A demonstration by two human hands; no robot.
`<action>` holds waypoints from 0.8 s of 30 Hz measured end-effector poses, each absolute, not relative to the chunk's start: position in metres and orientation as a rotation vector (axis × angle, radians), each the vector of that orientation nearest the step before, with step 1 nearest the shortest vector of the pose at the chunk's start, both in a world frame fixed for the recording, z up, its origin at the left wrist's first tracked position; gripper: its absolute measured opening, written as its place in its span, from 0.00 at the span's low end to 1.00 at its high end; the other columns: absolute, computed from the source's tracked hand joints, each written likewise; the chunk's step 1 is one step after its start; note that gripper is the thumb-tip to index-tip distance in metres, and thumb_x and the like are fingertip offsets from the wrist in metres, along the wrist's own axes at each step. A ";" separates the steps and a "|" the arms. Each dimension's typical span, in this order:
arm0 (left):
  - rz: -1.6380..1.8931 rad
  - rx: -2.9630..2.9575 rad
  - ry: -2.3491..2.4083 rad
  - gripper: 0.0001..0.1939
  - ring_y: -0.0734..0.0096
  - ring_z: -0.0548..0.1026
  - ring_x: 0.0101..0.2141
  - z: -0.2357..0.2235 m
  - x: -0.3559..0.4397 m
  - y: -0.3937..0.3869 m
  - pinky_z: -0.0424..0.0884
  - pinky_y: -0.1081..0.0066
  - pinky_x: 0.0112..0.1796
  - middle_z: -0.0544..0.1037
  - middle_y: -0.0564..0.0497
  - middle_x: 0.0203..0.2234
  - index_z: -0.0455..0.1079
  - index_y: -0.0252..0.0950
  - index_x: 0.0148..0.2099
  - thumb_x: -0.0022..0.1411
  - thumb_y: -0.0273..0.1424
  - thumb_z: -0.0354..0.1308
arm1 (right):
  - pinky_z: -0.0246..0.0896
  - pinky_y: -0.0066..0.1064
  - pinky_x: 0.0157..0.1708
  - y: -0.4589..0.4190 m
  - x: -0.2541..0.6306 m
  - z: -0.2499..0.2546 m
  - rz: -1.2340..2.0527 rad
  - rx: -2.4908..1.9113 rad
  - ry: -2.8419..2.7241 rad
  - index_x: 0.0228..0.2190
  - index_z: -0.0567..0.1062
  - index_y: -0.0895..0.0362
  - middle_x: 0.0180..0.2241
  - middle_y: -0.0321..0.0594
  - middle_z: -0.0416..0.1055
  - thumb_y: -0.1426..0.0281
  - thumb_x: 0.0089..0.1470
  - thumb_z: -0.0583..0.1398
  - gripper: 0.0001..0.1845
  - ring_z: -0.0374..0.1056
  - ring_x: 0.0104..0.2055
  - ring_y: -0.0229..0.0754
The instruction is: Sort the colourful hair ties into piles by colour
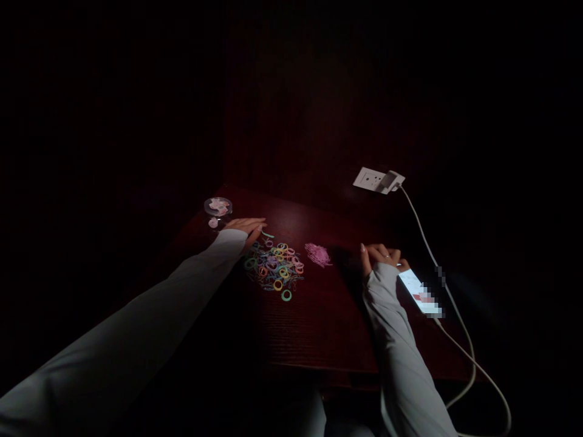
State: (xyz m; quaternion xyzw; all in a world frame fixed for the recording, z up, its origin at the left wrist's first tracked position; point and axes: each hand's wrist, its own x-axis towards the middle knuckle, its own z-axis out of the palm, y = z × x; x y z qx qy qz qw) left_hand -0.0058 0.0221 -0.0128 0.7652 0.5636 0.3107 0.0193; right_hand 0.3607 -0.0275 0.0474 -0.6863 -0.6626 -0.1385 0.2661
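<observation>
The tabletop [310,328] is dark wine-red, faintly grained. The mixed heap [272,263] shows green, yellow, orange, purple, pink and blue; at its three o'clock, the small bundle [317,255] is all pink. At its ten o'clock, the round container's filling [218,207] is pink and white. Sleeves [392,309]: plain pale grey. Phone screen [411,283]: bluish-white, red patch. Cable [474,358] and socket plate [362,178]: white.

No text, brand or number is readable. On the lit, whitish screen of the slim rectangular phone [410,285], partly covered by pixel blocks, the marks are too small and blurred to make out.
</observation>
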 end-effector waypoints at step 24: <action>0.814 2.444 1.586 0.20 0.66 0.73 0.56 -0.017 -0.003 0.021 0.62 0.62 0.58 0.82 0.58 0.52 0.82 0.50 0.43 0.74 0.39 0.46 | 0.39 0.43 0.51 -0.005 0.265 0.028 -0.257 -1.394 -2.212 0.39 0.83 0.48 0.40 0.39 0.79 0.57 0.71 0.50 0.22 0.63 0.48 0.49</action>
